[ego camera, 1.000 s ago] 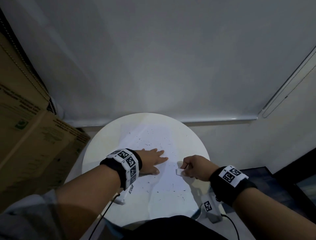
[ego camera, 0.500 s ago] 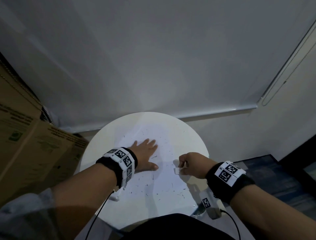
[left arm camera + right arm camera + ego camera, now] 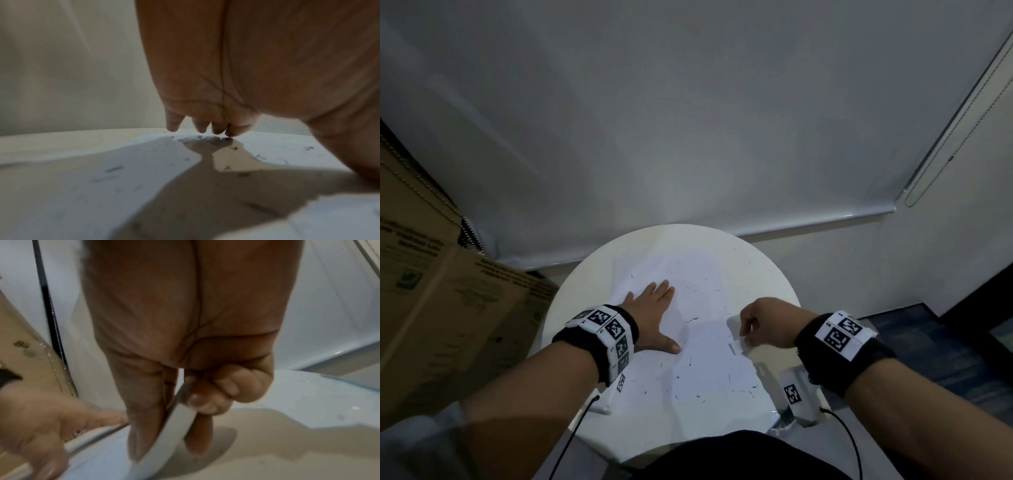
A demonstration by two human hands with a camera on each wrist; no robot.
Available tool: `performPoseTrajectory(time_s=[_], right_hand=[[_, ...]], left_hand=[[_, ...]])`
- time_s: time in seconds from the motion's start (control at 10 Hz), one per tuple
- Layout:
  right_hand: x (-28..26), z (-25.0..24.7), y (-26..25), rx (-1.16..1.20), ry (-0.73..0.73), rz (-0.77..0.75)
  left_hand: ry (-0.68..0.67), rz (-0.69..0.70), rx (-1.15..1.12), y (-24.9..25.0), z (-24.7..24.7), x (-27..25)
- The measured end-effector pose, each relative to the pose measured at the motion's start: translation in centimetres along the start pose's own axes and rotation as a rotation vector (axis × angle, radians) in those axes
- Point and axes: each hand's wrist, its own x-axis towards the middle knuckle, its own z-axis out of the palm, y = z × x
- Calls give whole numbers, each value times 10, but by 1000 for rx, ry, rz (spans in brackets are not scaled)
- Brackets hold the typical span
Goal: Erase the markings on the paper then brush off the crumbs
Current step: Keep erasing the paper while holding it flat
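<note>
A white paper (image 3: 709,370) strewn with dark crumbs (image 3: 691,319) lies on a round white table (image 3: 585,291). My left hand (image 3: 657,308) lies flat on the paper's left half with straight fingers pointing away from me. The left wrist view shows its fingertips (image 3: 201,126) touching the paper (image 3: 82,194) among crumbs. My right hand (image 3: 753,325) is at the paper's right edge. In the right wrist view it (image 3: 185,402) pinches that edge of the paper (image 3: 174,426) between thumb and fingers, and the edge curls upward. I cannot tell whether it also holds an eraser.
A cardboard box (image 3: 448,308) stands close against the table's left side. A grey roller blind (image 3: 688,137) hangs behind the table, with its cord (image 3: 955,137) at the right. Dark clothing (image 3: 722,455) meets the table's near edge. Dark floor (image 3: 945,342) lies to the right.
My left hand has swept over the paper from the middle toward the left, its fingers turning from pointing right to pointing away. The right hand has stayed at the paper's right edge.
</note>
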Motion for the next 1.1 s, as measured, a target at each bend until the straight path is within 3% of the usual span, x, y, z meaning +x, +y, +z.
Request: performPoseTrajectory(time_s=[0.2, 0.3, 0.4, 0.5, 0.6, 0.7, 0.9, 1.0, 1.1], right_hand=[[32, -19, -21, 159, 126, -13], [51, -18, -26, 218, 272, 40], [58, -10, -24, 229, 305, 69], [50, -10, -23, 189, 77, 21], [48, -17, -21, 184, -39, 6], [54, -16, -15, 157, 176, 52], [44, -11, -8, 216, -6, 28], [46, -11, -3, 187, 234, 68], [38, -9, -2, 226, 39, 59]], left_hand=[[12, -4, -16, 1, 3, 2], [25, -2, -15, 1, 3, 1], [18, 0, -26, 0, 3, 1], [13, -1, -28, -1, 4, 3], [11, 2, -27, 0, 4, 3], [10, -4, -29, 0, 3, 4], [13, -1, -40, 1, 2, 2], [11, -6, -40, 1, 2, 0], [12, -8, -46, 1, 2, 0]])
